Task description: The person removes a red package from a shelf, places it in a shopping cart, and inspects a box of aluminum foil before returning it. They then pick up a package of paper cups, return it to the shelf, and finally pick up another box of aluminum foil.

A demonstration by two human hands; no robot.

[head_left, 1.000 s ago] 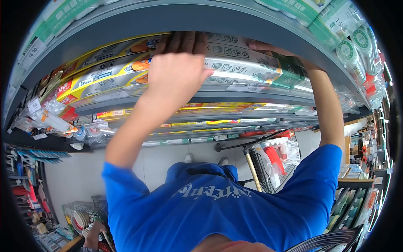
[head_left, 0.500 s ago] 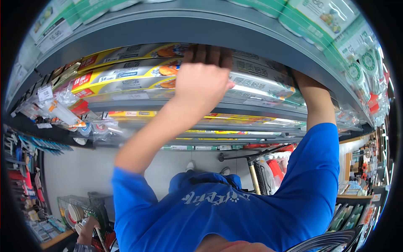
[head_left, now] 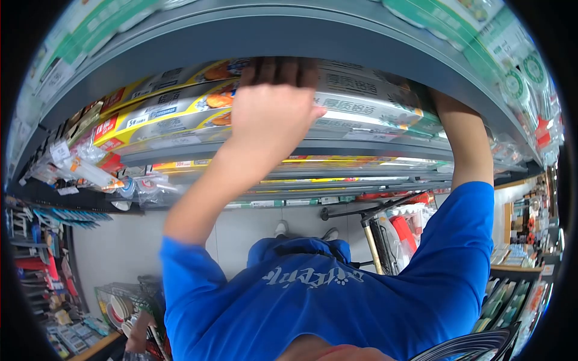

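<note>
My left hand [head_left: 271, 108] reaches over the front of the stacked boxes on the shelf. Its fingers stretch back, slightly apart, into the shadow under the upper shelf, and they rest on the boxes. On its left lies a long yellow and grey aluminium foil box [head_left: 162, 117] with a food picture. Just to its right is a long silver foil box [head_left: 355, 108] with large printed characters. My right forearm [head_left: 460, 135] goes in under the shelf edge at the right end of the silver boxes. The right hand's fingers are hidden there.
The dark upper shelf [head_left: 271, 36] overhangs the boxes and carries green and white packs [head_left: 445, 21]. Small bagged goods [head_left: 90, 171] hang at the left. Below stand a cart [head_left: 385, 240] with goods and, lower left, a wire basket [head_left: 111, 298] near another person's hand [head_left: 139, 331].
The view has shifted slightly, so the shelf and boxes sit further left and up. My left hand has moved a little left along the boxes. The right arm remains inside the shelf.
</note>
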